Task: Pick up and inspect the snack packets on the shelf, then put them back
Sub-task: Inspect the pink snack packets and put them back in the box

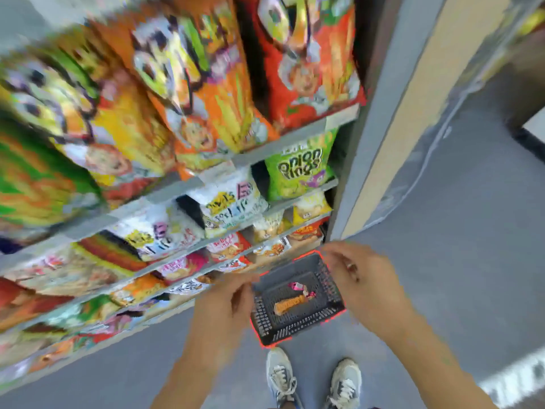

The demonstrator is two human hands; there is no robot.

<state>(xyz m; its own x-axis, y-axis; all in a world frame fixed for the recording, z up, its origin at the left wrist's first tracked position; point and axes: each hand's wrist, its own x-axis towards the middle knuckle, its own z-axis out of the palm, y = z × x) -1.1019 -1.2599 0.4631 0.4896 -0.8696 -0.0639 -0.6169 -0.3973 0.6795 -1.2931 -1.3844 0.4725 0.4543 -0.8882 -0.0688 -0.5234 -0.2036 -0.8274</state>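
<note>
Snack packets fill a tall grey shelf unit on the left. A green onion rings packet (300, 172) stands on a middle shelf, white packets (230, 202) beside it, and big orange and red bags (306, 60) on the top shelf. My left hand (227, 302) and my right hand (362, 278) hang low in front of me, above the floor and apart from the shelves. Both hold nothing; the fingers are loosely curled and apart. The picture is blurred on the left.
A dark basket with a red rim (333, 290) stands on the grey floor below my hands, with an orange snack bar (290, 305) and a small pink item inside. My two shoes (280, 376) are just behind it. A grey and beige shelf end panel (413, 113) rises on the right.
</note>
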